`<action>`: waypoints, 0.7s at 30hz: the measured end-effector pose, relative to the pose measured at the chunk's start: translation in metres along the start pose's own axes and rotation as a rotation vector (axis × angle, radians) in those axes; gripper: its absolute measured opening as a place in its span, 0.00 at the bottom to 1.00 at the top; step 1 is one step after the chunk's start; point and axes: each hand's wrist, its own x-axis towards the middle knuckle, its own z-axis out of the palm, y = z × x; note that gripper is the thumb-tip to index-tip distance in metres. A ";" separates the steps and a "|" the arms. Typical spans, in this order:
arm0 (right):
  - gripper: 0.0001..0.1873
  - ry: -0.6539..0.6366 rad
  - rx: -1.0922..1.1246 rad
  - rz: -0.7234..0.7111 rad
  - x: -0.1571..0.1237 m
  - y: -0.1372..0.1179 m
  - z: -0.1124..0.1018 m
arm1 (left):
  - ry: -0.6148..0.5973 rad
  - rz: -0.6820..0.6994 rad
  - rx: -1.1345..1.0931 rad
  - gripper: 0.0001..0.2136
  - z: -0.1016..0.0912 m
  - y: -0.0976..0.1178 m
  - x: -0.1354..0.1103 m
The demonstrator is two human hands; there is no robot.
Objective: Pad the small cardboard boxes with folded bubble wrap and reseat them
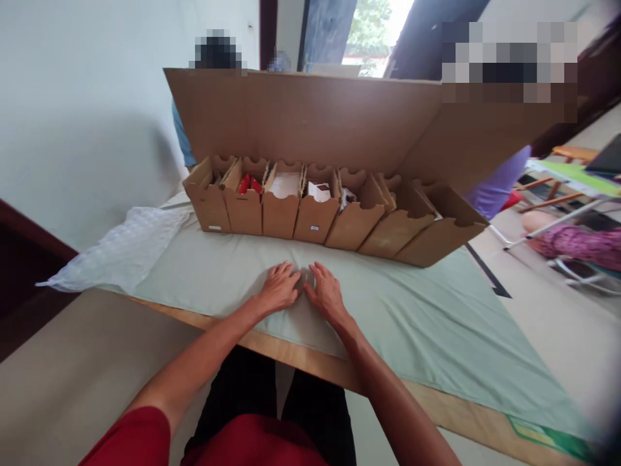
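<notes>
My left hand (281, 286) lies on the pale green cloth (233, 265) with its fingers stretched out, palm down. Close beside it, my right hand (325, 292) rests with thumb and fingers apart. Between the fingertips of both hands is a small, flat, greyish see-through piece (306, 278); its kind cannot be made out. Just beyond the hands stands a row of several brown cardboard bins (278, 219). Red packets (249, 184) show in one bin, and a white and brown packet (319, 191) sits in another.
A tall cardboard panel (310, 116) rises behind the bins. Bubble wrap (126, 249) lies at the table's left. The wooden table edge (291, 353) runs in front of my body. People are partly visible behind the panel and at the right, near a folding table (572, 175).
</notes>
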 end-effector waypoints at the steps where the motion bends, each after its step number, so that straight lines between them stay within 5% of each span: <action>1: 0.27 -0.018 -0.023 0.013 -0.001 0.000 -0.001 | -0.004 0.011 0.000 0.21 0.003 -0.003 -0.003; 10: 0.26 -0.115 -0.075 -0.203 -0.085 -0.007 0.010 | 0.123 0.053 0.147 0.25 0.056 -0.001 -0.092; 21: 0.24 -0.067 0.045 -0.188 -0.089 -0.008 0.009 | 0.151 0.041 0.188 0.24 0.061 0.001 -0.093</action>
